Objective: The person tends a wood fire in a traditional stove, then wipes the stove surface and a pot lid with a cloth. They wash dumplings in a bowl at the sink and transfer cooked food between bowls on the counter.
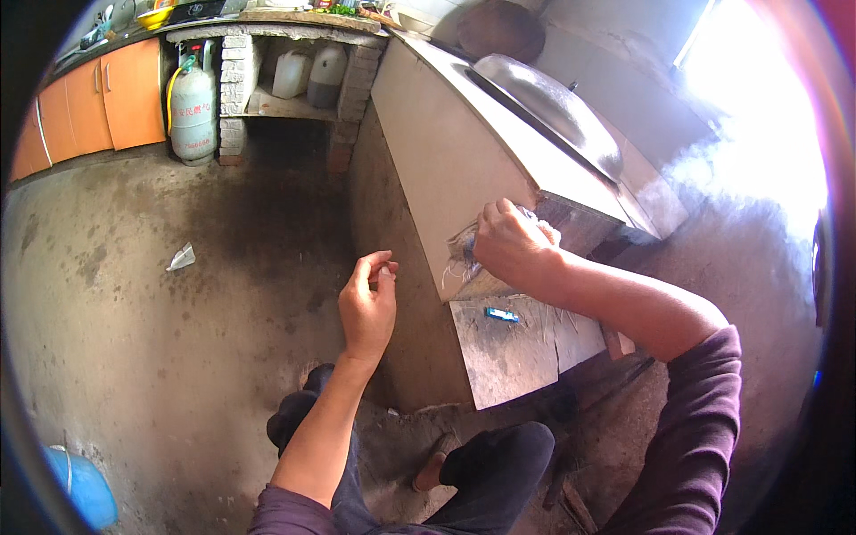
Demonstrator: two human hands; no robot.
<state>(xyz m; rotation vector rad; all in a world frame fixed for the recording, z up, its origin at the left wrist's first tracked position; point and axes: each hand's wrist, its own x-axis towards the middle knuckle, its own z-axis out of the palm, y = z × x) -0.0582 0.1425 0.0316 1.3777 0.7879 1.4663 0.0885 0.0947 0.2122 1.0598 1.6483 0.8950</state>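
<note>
My right hand [511, 241] grips a crumpled, frayed cloth [461, 251] at the near corner of a tiled cooking stove [441, 127]. Its fingers hide part of the cloth. Below that hand, a blue lighter [501, 314] lies on a lower tiled ledge [508, 361], with thin straws to its right. My left hand [368, 304] hovers left of the stove's side, fingers loosely bent, with nothing visible in it. A large domed metal lid [552, 107] covers the pan opening on the stove top.
Smoke [709, 167] drifts at the right, by bright light. A gas cylinder [194, 107] with a yellow hose stands beside orange cabinets [127, 93]. Plastic jugs [292, 73] sit on a brick-framed shelf. A plastic scrap [180, 257] and a blue container [80, 488] are at the left.
</note>
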